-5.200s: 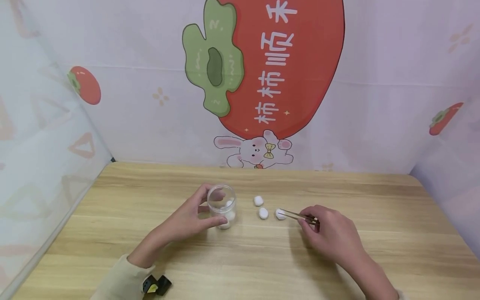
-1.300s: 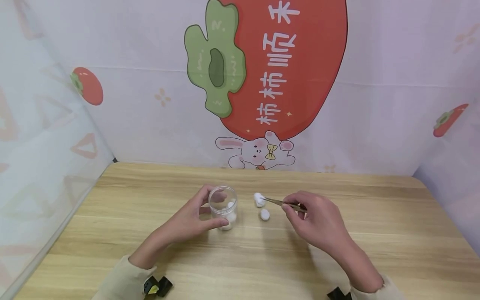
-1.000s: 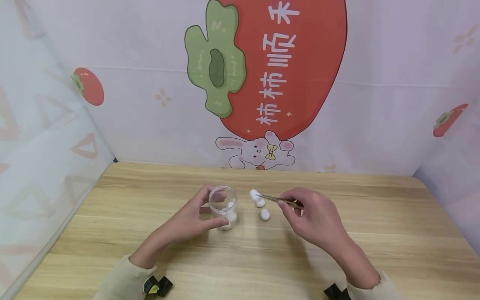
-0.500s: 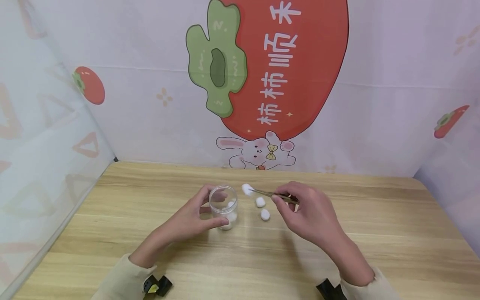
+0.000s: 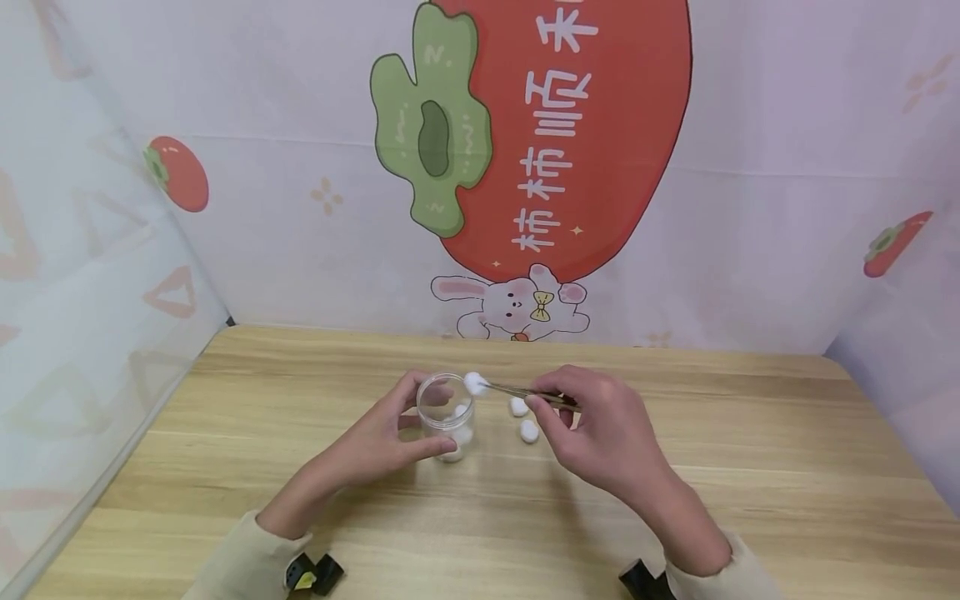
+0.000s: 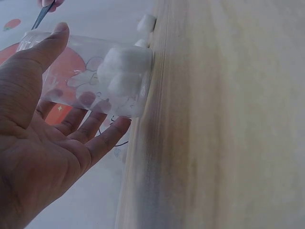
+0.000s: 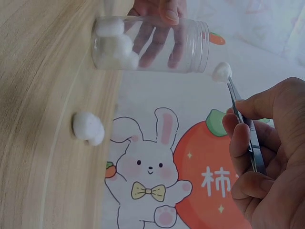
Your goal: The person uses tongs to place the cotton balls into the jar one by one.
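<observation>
A clear round jar (image 5: pixel 447 417) stands upright on the table with several white cotton balls (image 7: pixel 116 46) inside, low down. My left hand (image 5: pixel 375 435) grips it from the left, thumb in front and fingers round the back. My right hand (image 5: pixel 609 429) pinches metal tweezers (image 7: pixel 248 125), whose tips hold one cotton ball (image 5: pixel 475 383) at the right side of the jar's rim. In the right wrist view that ball (image 7: pixel 222 72) is just beyond the jar's mouth, not inside. Two more cotton balls (image 5: pixel 519 407) (image 5: pixel 529 431) lie on the table right of the jar.
The wooden table (image 5: pixel 480 533) ends at a printed cloth backdrop (image 5: pixel 262 250) with a persimmon and a rabbit drawing. Cloth also covers the left and right sides. Black devices (image 5: pixel 315 573) are at both wrists, by the beige sleeves.
The right hand has moved left with the tweezers, carrying a cotton ball from the right, past the two others, to the jar's rim. The left hand has kept its grip on the jar.
</observation>
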Demonstrator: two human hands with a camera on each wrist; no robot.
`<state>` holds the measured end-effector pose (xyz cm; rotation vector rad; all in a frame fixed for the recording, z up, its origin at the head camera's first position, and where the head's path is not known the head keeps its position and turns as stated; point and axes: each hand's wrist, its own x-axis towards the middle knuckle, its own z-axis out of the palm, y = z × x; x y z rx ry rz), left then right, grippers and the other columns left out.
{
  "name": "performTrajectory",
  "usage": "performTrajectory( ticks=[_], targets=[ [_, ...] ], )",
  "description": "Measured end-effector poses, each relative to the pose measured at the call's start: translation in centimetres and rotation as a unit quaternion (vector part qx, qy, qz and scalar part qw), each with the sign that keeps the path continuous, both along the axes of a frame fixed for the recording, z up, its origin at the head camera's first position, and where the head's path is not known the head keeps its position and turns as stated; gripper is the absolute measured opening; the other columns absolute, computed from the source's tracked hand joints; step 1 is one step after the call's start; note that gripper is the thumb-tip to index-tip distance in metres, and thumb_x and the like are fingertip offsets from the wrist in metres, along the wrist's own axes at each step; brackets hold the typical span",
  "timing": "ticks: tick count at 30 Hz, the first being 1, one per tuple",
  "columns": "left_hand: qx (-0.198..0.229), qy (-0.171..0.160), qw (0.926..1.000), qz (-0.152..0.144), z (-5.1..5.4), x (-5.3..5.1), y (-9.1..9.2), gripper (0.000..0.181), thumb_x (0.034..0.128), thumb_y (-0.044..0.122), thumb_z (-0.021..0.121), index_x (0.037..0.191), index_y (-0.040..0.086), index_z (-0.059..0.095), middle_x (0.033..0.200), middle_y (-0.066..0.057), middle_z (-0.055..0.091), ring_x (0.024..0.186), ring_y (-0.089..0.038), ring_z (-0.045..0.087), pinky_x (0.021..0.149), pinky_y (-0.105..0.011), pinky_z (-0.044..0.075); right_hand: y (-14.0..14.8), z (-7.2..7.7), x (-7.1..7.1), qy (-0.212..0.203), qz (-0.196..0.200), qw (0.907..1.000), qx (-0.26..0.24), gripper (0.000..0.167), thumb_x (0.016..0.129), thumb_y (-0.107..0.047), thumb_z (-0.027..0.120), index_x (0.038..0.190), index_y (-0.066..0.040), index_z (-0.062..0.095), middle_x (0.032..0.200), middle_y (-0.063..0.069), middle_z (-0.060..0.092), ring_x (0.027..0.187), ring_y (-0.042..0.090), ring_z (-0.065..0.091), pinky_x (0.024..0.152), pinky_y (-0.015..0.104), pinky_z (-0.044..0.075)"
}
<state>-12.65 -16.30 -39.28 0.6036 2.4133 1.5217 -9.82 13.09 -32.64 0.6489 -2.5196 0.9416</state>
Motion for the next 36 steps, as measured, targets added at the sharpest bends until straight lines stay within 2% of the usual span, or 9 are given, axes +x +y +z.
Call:
performTrajectory(
  ticks=[9,22,29,36],
  targets=[
    [-0.004,-0.005,0.9999,0.009,-0.2,0.0,-0.2,0.069,0.0867,0.036,0.089,0.142,0.029,0.048,0.146,-0.001,0.060,0.142,-0.019,0.057,0.115,-0.040,0.055,-0.6,0.1,0.2,-0.003,0.001,1.0000,0.008,0.007,0.090,-0.014,0.081,0.093,-0.021,0.080,0.078,-0.015,0.065,0.064,0.000,0.051,0.055,0.019,0.043],
    [0.000,-0.003,1.0000,0.005,-0.1,-0.1,-0.1,0.066,0.0872,0.035,0.089,0.139,0.033,0.048,0.145,0.002,0.060,0.141,-0.019,0.058,0.114,-0.038,0.056,-1.1,-0.2,0.3,0.004,0.005,0.9999,0.013,0.008,0.090,-0.014,0.082,0.094,-0.021,0.080,0.081,-0.015,0.069,0.062,0.004,0.054,0.054,0.018,0.043],
    [0.003,-0.003,1.0000,0.000,-0.2,-0.1,-0.1,0.065,0.0875,0.034,0.089,0.138,0.033,0.048,0.145,0.002,0.060,0.141,-0.021,0.058,0.114,-0.039,0.056,-1.2,-0.5,0.2,0.009,0.005,0.9998,0.019,0.007,0.091,-0.016,0.080,0.092,-0.023,0.079,0.082,-0.016,0.069,0.063,-0.003,0.050,0.054,0.018,0.043],
    [0.005,-0.005,1.0000,-0.002,-0.1,-0.1,0.0,0.064,0.0876,0.035,0.089,0.137,0.033,0.048,0.146,0.002,0.060,0.141,-0.021,0.058,0.114,-0.039,0.056,-1.2,-0.5,0.3,0.008,0.004,0.9997,0.024,0.005,0.091,-0.018,0.080,0.092,-0.023,0.080,0.080,-0.017,0.067,0.062,-0.004,0.049,0.053,0.018,0.042]
  ],
)
